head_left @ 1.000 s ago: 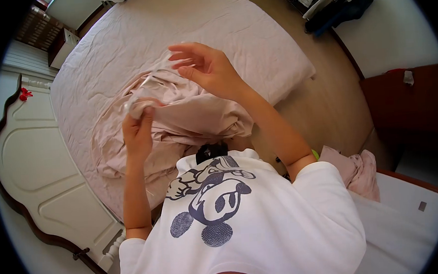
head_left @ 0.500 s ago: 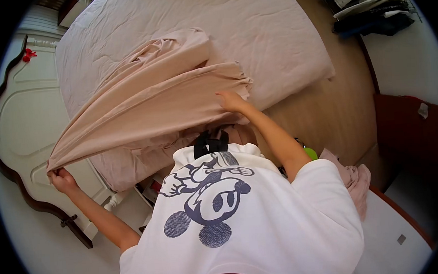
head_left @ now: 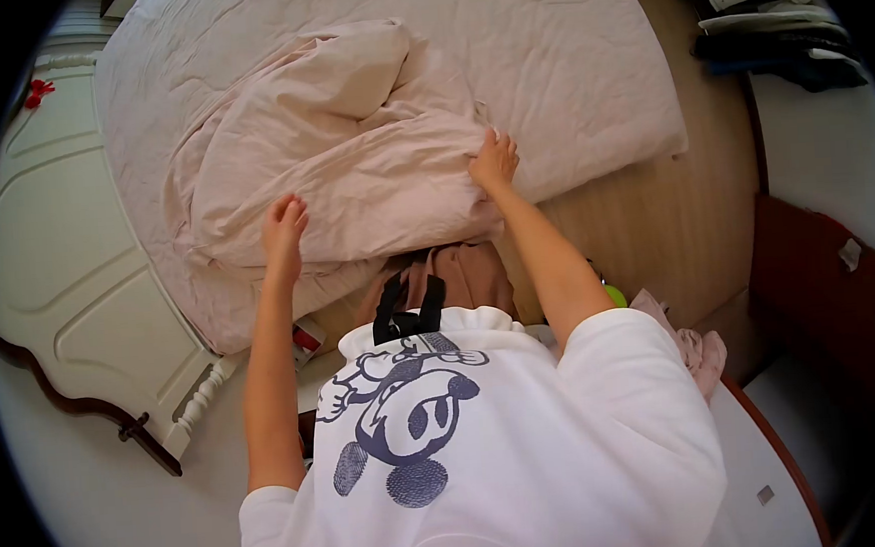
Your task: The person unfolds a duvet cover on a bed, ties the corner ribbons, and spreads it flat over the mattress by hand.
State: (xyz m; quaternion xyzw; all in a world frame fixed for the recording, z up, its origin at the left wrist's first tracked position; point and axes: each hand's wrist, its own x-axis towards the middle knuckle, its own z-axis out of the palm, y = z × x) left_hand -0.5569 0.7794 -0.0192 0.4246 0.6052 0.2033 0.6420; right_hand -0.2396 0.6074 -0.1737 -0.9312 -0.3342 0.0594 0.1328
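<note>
A pale pink bedsheet or cover (head_left: 351, 168) lies bunched in soft folds near the side of the bed close to me. My left hand (head_left: 284, 228) is over its near left part, fingers loosely bent and no cloth visibly held. At the cover's right end, my right hand (head_left: 494, 162) rests against the edge with its fingers somewhat apart. Whether those fingertips pinch any cloth is hard to see. Beneath the cover spreads the light pink mattress surface (head_left: 577, 94), slightly wrinkled.
A white headboard (head_left: 65, 236) with dark trim stands at the left, a red ornament (head_left: 38, 93) on its far end. Wooden floor (head_left: 645, 221) runs along the right. Clothes (head_left: 778, 27) hang at the upper right. Pink cloth (head_left: 701, 358) lies on a white surface (head_left: 745, 465) behind me.
My left hand has let go of the cover's corner and moved right, away from the headboard. The stretched cover has dropped into folds. My right hand has shifted slightly forward and right.
</note>
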